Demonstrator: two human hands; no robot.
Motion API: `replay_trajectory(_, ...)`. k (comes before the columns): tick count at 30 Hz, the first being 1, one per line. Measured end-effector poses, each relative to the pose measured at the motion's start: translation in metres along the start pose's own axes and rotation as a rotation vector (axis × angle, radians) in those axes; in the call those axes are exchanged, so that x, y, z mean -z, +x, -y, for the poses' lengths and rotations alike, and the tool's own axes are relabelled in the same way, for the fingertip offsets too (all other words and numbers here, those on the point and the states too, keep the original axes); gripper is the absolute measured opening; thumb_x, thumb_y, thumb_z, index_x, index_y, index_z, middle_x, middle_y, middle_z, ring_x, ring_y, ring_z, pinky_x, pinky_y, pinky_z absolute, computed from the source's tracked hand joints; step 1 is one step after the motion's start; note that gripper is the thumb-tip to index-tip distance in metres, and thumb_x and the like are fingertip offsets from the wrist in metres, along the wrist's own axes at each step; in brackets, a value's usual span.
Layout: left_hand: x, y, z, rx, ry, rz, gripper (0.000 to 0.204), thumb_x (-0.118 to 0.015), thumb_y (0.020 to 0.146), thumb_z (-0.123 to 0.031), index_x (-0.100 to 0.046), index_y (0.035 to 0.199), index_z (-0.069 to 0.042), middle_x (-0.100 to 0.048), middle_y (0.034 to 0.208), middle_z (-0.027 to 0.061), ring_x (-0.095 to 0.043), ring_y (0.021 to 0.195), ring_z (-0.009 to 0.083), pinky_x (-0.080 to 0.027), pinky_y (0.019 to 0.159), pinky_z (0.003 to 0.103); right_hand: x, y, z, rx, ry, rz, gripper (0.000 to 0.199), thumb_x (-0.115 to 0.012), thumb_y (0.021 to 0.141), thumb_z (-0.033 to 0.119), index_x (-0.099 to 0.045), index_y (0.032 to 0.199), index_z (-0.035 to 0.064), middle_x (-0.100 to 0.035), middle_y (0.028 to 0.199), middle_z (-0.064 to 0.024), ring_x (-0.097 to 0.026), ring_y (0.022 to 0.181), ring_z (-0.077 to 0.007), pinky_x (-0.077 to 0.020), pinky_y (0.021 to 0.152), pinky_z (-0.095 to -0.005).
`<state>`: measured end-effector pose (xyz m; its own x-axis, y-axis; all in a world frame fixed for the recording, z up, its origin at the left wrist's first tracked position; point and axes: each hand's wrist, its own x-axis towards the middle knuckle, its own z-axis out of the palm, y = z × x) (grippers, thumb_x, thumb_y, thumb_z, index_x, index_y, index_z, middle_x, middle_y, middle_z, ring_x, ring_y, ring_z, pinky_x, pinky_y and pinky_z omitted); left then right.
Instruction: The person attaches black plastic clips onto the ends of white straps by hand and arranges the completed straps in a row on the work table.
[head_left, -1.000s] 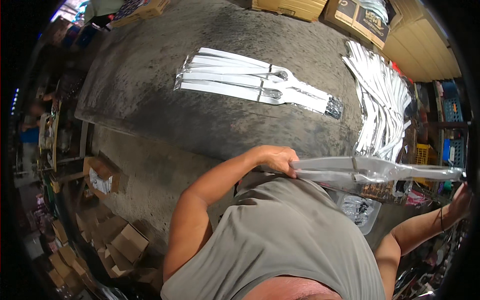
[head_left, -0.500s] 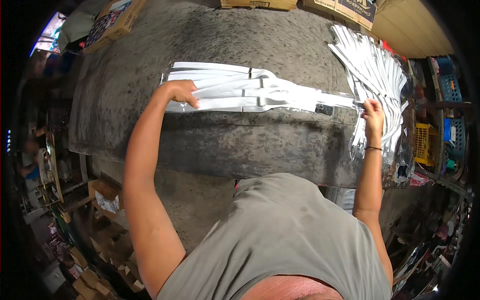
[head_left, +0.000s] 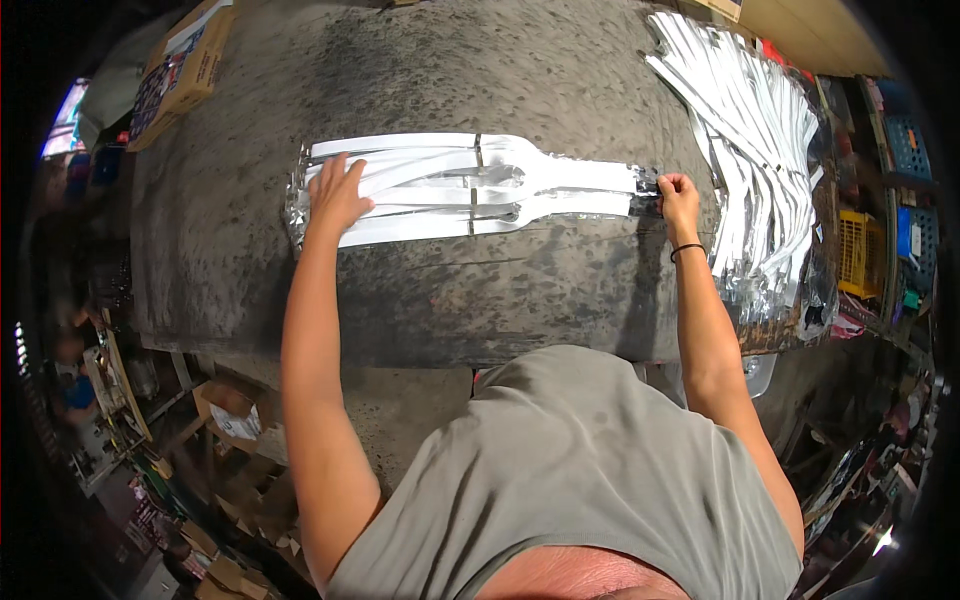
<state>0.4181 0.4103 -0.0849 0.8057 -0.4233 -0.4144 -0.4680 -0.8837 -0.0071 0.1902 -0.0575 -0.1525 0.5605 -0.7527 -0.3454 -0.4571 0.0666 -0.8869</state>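
Note:
Several white flat straps [head_left: 420,190] in clear plastic sleeves lie side by side across the dark table, loosely fanned at the left and drawn together at the right. Small dark bands cross them near the middle. My left hand [head_left: 340,197] rests on their left part with its fingers spread. At the right tip, my right hand [head_left: 679,196] pinches the dark end of a strap sleeve between thumb and fingers. Which sleeve it belongs to, I cannot tell. A larger pile of white straps [head_left: 752,150] lies to the right of that hand, apart from it.
The worn dark table [head_left: 480,300] stretches in front of me. A cardboard box [head_left: 180,75] stands at its far left corner. Past the right edge are a yellow crate [head_left: 860,252] and blue baskets [head_left: 908,145] on shelving. An open carton [head_left: 232,408] sits on the floor at left.
My right hand has moved left, from beside the pile to the right tip of the laid-out straps. A strap that jutted right is now in line with the others. My left hand's fingers have spread.

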Motion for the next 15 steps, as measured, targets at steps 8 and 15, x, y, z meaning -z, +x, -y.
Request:
replay_trajectory(8,-0.071,-0.06,-0.031,0.259,-0.398,-0.287,0.107,-0.079,0.062,-0.044,-0.017,0.144,-0.015,0.0,0.148,0.0251,-0.002,0.134,0.0472,-0.021,0.102,0.062,0.002,0.002,-0.011,0.386,-0.603,-0.216,0.027,-0.057,0.085,0.026,-0.061,0.094,0.001,-0.058,0.093,-0.019,-0.052,0.092,-0.0322,-0.0422,0.083,-0.0392)
replay_trajectory(15,-0.087,-0.051,-0.039,0.34,-0.322,-0.269,0.117,-0.075,0.057,-0.061,-0.011,0.145,-0.019,0.004,0.148,0.0242,0.005,0.135,0.0463,-0.011,0.097,0.072,0.003,-0.033,0.003,0.785,-0.825,-0.049,0.054,-0.056,0.086,0.038,-0.045,0.128,0.0074,-0.031,0.137,-0.0244,-0.033,0.124,-0.0409,-0.0308,0.1,-0.0471)
